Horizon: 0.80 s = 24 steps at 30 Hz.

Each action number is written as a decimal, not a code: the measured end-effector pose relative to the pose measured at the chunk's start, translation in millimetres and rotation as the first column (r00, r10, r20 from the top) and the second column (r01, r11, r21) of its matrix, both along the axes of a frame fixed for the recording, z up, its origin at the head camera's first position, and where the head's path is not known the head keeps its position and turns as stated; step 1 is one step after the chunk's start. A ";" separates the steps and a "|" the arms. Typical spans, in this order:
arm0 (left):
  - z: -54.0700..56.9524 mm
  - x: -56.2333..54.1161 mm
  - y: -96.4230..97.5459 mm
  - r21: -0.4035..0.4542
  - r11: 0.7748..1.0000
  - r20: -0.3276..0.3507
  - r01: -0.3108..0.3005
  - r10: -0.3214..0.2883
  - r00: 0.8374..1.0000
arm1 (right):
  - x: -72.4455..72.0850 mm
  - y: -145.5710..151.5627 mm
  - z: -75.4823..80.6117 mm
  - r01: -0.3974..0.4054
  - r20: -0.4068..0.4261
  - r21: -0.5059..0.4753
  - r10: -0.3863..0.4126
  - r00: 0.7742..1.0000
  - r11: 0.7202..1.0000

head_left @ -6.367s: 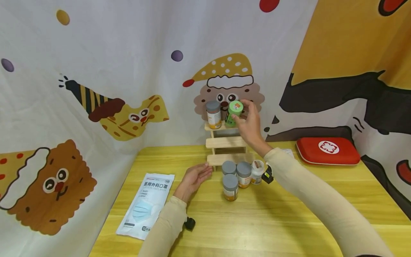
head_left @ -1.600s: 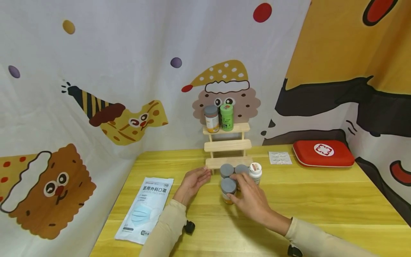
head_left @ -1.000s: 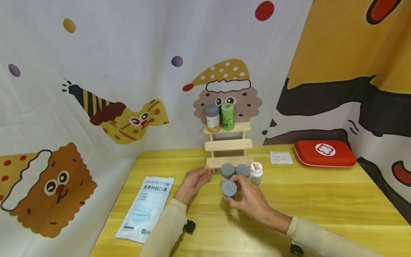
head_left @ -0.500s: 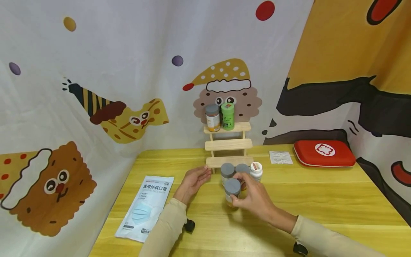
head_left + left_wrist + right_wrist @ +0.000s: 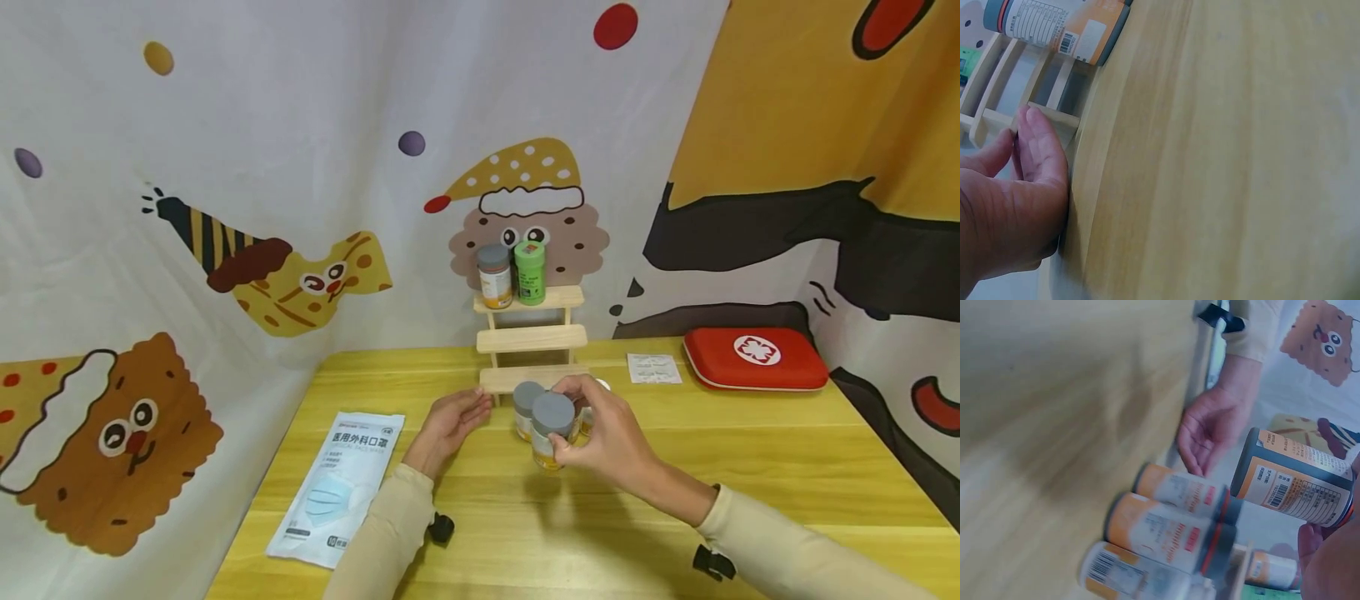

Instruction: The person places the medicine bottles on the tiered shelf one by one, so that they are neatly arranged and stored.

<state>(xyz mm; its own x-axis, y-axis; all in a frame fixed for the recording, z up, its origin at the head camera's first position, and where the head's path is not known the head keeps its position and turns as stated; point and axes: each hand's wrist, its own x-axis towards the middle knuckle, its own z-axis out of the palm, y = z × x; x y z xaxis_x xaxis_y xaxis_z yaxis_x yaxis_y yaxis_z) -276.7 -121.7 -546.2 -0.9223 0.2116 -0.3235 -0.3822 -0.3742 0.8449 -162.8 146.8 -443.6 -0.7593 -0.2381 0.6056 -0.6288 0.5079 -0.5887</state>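
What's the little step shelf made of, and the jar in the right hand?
Step shelf: probably bare wood, since it looks pale tan and matte.
Gray-lidded jar: maybe plastic, with a smooth, dull lid; its label covers much of the body.

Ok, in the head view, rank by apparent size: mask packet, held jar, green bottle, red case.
Largest to smallest:
1. mask packet
2. red case
3. held jar, partly covered by the right hand
4. green bottle
First and third look nearer the camera, so true order may differ.
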 end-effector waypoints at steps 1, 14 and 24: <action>0.3 0.1 0.4 -0.002 1.000 0.001 0.000 0.000 1.000 | -0.9 0.9 3.5 0.007 -0.003 0.002 -0.007 1.000 1.000; 2.5 2.0 -3.2 -0.023 0.999 0.003 -0.022 0.023 1.000 | -28.7 11.8 48.3 0.058 -0.081 0.009 -0.058 0.995 0.998; 2.9 2.5 0.2 -0.034 0.999 -0.001 -0.001 0.001 1.000 | -67.0 26.5 61.7 0.113 -0.059 -0.060 -0.117 0.991 0.992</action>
<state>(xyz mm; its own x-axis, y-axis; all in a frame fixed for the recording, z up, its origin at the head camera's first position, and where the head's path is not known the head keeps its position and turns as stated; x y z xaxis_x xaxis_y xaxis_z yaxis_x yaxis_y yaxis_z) -274.2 -121.5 -543.3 -0.9226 0.2001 -0.3298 -0.3815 -0.3459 0.8572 -229.8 173.2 -381.9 -0.7402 -0.1151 0.6624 -0.6042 0.5459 -0.5804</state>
